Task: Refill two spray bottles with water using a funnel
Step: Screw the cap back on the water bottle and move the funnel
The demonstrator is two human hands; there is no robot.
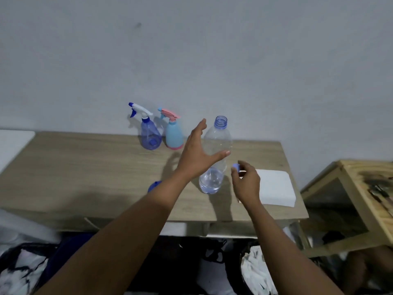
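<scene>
Your right hand (246, 182) pinches the small blue cap (236, 167) between fingertips, just right of the water bottle (214, 158), which stands uncapped on the wooden table (85, 167) with a little water at the bottom. Your left hand (196, 154) is spread wide around the bottle's middle, holding nothing yet. You seem to be at the opening step: park the cap, grip the bottle. A blue thing (154, 186), perhaps the funnel, peeks from behind your left forearm. A white pad (274, 188) lies right. Far left, both spray bottles, the blue (150, 133) and the teal (174, 133), keep their trigger heads on; those must come off first.
</scene>
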